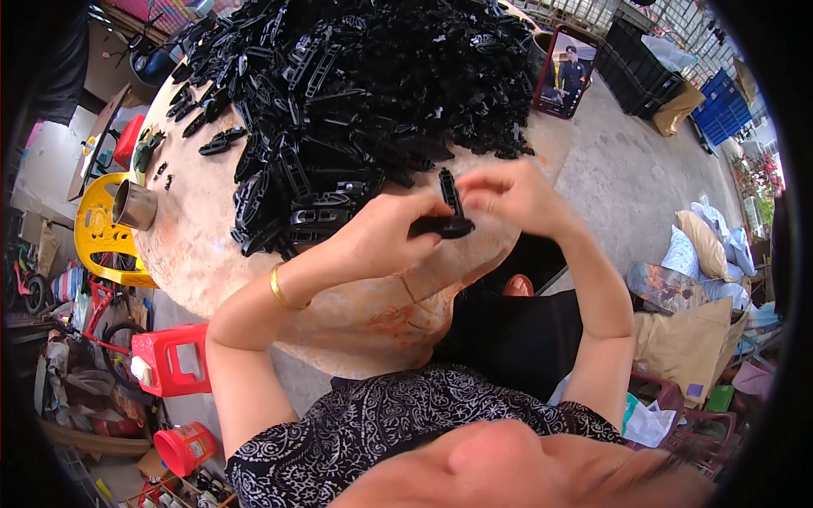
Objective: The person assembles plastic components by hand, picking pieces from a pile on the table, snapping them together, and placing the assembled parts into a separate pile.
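My left hand [394, 233] pinches a long black plastic part [457, 229] in front of the heap, just over the table's near side. A narrow slotted black piece [450, 188] stands upright from that part. Close beside this upright piece is my right hand [517, 196], its fingers bent and blurred by motion. I cannot tell whether they touch the piece or hold anything. A large heap of similar black plastic parts [339, 102] covers much of the round stone-like table [190, 254].
A phone [566, 72] stands at the table's right edge. At the left edge are a metal cup [134, 205] and a yellow plastic chair [102, 241]. A red stool [172, 360] and a red bucket [185, 449] stand lower left. Cardboard [686, 343] and bags [707, 245] lie at right.
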Demonstrator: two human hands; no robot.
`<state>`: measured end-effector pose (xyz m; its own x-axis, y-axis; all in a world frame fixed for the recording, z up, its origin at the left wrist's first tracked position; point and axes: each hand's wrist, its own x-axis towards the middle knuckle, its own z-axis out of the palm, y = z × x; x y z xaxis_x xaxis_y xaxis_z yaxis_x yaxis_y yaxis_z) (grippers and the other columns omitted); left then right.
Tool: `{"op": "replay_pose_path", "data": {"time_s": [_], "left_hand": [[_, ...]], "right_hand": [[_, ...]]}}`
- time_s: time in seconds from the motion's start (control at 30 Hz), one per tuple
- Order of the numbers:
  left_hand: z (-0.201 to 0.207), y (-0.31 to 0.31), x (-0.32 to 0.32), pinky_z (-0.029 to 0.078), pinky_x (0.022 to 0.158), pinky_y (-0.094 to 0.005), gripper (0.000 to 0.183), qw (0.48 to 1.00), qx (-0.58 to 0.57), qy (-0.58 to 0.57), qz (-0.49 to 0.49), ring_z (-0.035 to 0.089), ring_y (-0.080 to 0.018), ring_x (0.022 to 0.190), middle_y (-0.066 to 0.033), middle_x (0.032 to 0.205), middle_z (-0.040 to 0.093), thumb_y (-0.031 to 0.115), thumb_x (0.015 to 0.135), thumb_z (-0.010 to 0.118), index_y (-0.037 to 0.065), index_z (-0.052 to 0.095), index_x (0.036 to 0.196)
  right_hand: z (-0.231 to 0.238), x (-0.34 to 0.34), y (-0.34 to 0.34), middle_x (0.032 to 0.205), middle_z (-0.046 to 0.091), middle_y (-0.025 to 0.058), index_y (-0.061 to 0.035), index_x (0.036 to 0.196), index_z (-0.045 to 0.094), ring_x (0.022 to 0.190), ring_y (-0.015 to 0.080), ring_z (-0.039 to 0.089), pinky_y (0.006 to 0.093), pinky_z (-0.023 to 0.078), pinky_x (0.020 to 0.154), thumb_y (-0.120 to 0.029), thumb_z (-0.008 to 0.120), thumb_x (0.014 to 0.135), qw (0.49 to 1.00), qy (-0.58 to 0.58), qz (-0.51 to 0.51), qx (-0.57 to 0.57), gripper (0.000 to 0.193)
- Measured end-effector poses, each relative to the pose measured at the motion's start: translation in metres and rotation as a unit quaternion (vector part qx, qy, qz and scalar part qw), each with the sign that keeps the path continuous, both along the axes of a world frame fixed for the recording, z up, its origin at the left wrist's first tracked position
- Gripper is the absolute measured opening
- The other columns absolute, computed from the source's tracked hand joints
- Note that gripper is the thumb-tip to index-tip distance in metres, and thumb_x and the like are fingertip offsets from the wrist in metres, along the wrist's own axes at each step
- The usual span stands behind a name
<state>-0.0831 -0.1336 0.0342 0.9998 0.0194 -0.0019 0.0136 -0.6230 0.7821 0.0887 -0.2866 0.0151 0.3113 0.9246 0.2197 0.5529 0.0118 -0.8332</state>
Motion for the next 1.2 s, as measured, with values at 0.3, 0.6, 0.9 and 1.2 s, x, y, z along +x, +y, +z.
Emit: {"op": "replay_pose_path", "data": {"time_s": [0.3,0.6,0.9,1.2], "left_hand": [[-0.016,-0.015,0.013,0.047,0.072,-0.0399,0.035,0.982,0.156,-0.102,0.02,0.055,-0.0306,0.079,-0.0121,0.091,0.052,0.034,0.08,0.065,0.009,0.061,0.104],[-0.027,-0.002,0.016,0.048,0.068,-0.0333,0.024,0.982,0.088,-0.12,0.115,0.057,-0.0234,0.076,-0.0109,0.088,0.053,0.01,0.082,0.064,0.005,0.051,0.102],[-0.018,0.009,0.012,0.052,0.079,-0.0317,0.044,0.831,-0.531,0.023,0.164,0.06,-0.016,0.092,-0.0078,0.105,0.06,0.004,0.084,0.062,0.003,0.044,0.125],[-0.034,0.013,0.013,0.05,0.089,-0.0323,0.031,0.792,-0.6,-0.026,0.111,0.059,-0.0161,0.099,-0.0066,0.107,0.059,0.0,0.084,0.061,0.004,0.051,0.113]], "right_hand": [[-0.02,0.032,0.041,0.087,0.058,0.0086,-0.0059,0.101,0.065,0.079,0.0276,0.059,0.0363,0.048,0.065,-0.019,0.066,0.08,0.921,-0.348,-0.169,0.041,0.025],[-0.006,0.025,0.041,0.079,0.061,0.0076,-0.004,0.09,0.059,0.071,0.0217,0.06,0.034,0.049,0.062,-0.018,0.063,0.084,0.949,-0.273,-0.15,0.054,0.016],[0.004,-0.007,0.02,0.087,0.065,0.0037,0.0003,0.092,0.057,0.071,0.005,0.058,0.0184,0.046,0.06,-0.006,0.066,0.084,0.976,0.197,-0.038,0.085,0.014],[0.003,-0.031,0.019,0.079,0.066,0.0114,-0.0043,0.092,0.066,0.071,0.0225,0.064,0.0298,0.051,0.063,-0.006,0.069,0.077,0.967,-0.131,-0.128,0.178,0.015]]}}
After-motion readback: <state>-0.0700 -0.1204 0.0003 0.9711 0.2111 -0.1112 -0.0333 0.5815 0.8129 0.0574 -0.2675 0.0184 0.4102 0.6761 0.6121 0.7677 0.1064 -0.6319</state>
